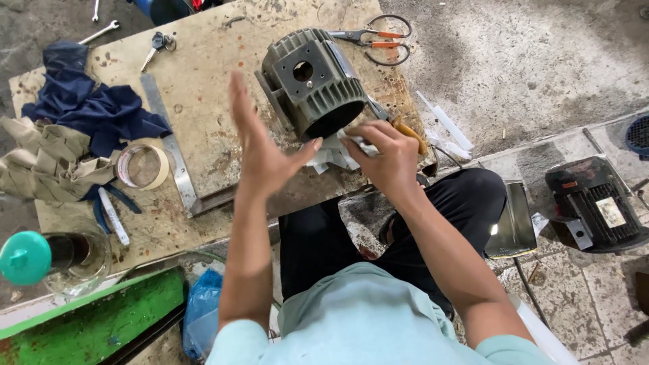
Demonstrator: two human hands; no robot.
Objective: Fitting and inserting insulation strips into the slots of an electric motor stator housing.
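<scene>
Head view, looking down at a worn wooden counter (223,128) set low over the floor. A grey ribbed motor housing (313,80) is seen lying on its side near the counter's right edge, its long axis running from the far side toward the near edge, its open round end turned toward the person. It lies just ahead of both hands.

The right hand (382,157) is the nearer one: it is held at the housing's open mouth, at the near right corner, fingers pinched on a strip of white paper (358,143). More white paper slips (330,159) are piled just under that mouth, between the hands. The left hand (260,145) is raised flat and spread, holding nothing, its thumb close to the slips and its palm facing the housing's left side.

Behind the housing, at the far right corner, orange-handled scissors (382,39) are laid. Along the left part, a steel ruler (169,145), a roll of tape (142,166), a blue cloth (91,108) and keys (159,46) are placed well apart from the hands. Nothing stands between hands and housing except the paper. A second black motor (595,203) rests on the floor to the right.
</scene>
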